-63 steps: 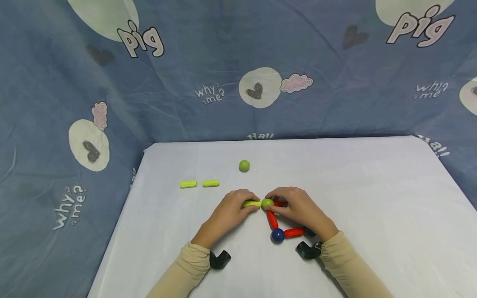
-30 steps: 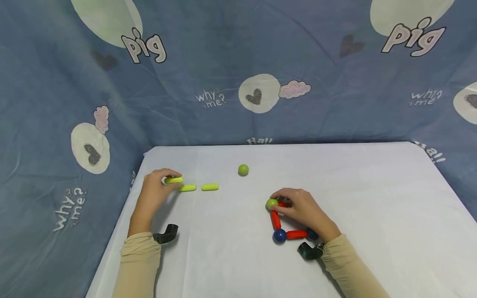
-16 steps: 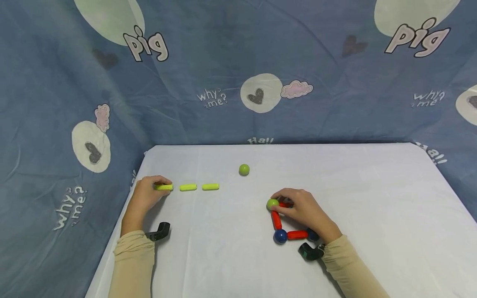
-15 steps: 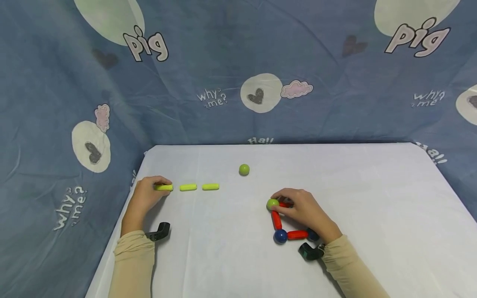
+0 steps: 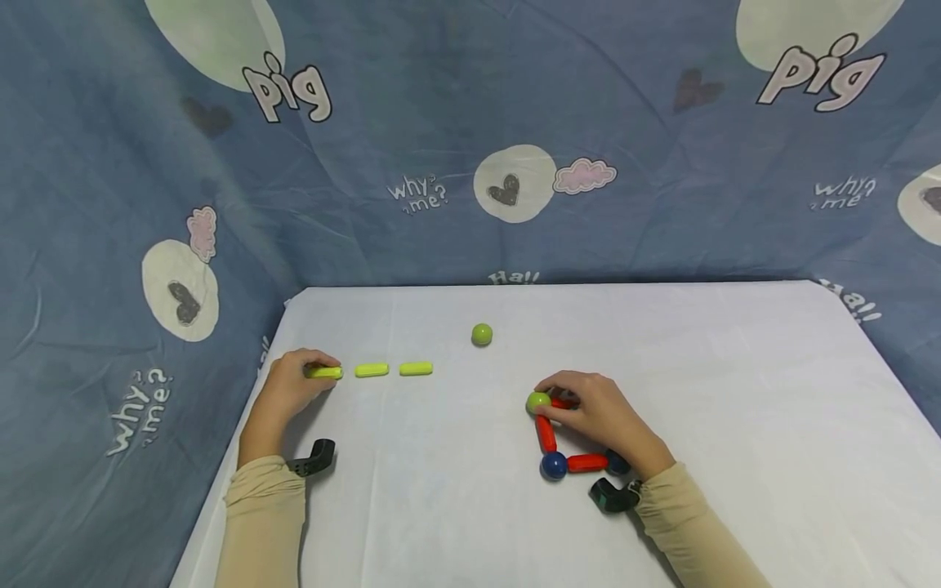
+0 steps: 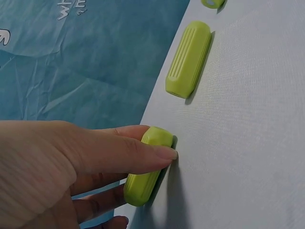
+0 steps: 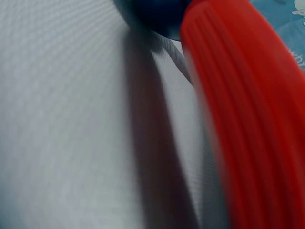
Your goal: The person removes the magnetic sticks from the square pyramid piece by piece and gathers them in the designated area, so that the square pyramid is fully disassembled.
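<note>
Fingers of the left hand are shown curled over a yellow-green stick, which is pinched between thumb and fingers while it lies flat at the left edge of the tabletop. Its long axis is seen to run left to right, in line with two more yellow-green sticks laid end to end to its right, each set apart by a small gap. Farther right and back, a lone green ball is found well apart. The right hand is closed on a second green ball topping a frame of red sticks joined at a blue ball. The left hand is therefore much the nearer to the row.
</note>
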`<state>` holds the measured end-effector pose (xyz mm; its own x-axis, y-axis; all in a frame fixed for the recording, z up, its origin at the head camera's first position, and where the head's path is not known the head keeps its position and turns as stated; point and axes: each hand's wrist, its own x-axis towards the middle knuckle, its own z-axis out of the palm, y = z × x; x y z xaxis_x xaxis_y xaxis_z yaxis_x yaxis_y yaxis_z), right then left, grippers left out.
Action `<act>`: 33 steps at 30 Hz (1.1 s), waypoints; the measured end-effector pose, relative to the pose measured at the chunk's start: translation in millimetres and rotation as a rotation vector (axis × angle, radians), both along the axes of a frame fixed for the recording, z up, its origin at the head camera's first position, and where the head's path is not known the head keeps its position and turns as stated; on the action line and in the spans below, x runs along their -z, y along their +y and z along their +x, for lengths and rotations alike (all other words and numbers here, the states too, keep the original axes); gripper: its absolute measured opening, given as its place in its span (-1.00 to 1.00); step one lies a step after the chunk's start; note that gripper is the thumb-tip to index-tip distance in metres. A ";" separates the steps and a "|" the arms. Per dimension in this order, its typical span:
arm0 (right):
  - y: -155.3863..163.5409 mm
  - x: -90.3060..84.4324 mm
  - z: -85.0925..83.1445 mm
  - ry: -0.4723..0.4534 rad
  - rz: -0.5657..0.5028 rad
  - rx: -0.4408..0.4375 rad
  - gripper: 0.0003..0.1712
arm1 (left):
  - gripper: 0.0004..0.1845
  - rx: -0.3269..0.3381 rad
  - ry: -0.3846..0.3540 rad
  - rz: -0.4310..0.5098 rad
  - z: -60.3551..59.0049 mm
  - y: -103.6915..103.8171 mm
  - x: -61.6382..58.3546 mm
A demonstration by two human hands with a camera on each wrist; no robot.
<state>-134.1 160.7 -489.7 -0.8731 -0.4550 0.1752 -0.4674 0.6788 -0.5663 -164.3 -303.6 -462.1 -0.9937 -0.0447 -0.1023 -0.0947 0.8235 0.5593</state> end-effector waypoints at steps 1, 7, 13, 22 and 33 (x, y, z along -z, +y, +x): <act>-0.2 -0.1 0.2 -0.001 0.001 0.001 -0.67 | -0.71 0.002 0.000 0.001 0.3 0.3 -0.3; 0.2 0.2 0.1 -0.003 -0.018 -0.015 -0.67 | -0.68 0.007 -0.007 0.002 1.2 1.2 -0.2; 12.0 -4.7 -2.9 -0.033 -0.143 -0.051 -0.62 | -0.63 0.008 -0.011 -0.001 1.0 1.8 -0.9; 57.3 -11.9 -13.6 -0.116 -0.244 -0.030 -0.65 | -0.58 0.032 0.012 -0.008 1.4 3.5 -8.5; 92.5 1.8 -24.3 -0.442 -0.293 -0.107 -0.64 | -0.60 0.049 0.107 0.015 3.0 7.6 -18.4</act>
<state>-158.4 253.3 -491.6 -0.8436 -0.5330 -0.0654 -0.1999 0.4247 -0.8830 -161.3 -296.0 -443.7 -1.0000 0.0045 0.0043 0.0062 0.8170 0.5766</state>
